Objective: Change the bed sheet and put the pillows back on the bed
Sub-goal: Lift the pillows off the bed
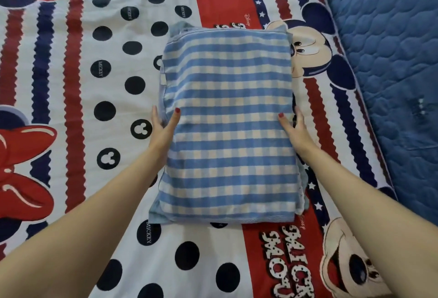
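A blue-and-white checked fabric bundle point(227, 127), a flat rectangle with layered edges, lies on the Mickey Mouse printed sheet point(71, 108) that covers the bed. Whether it is a folded sheet or a cased pillow I cannot tell. My left hand point(163, 127) holds its left edge, thumb on top and fingers along the side. At the opposite edge, my right hand point(294, 129) holds it the same way, thumb on the checked top and fingers down the side. Both forearms reach in from the bottom of the view.
A blue quilted mattress surface point(391, 60) shows bare along the right, beyond the printed sheet's edge. The printed sheet lies flat and smooth around the bundle, with red, navy and white stripes and dark dots.
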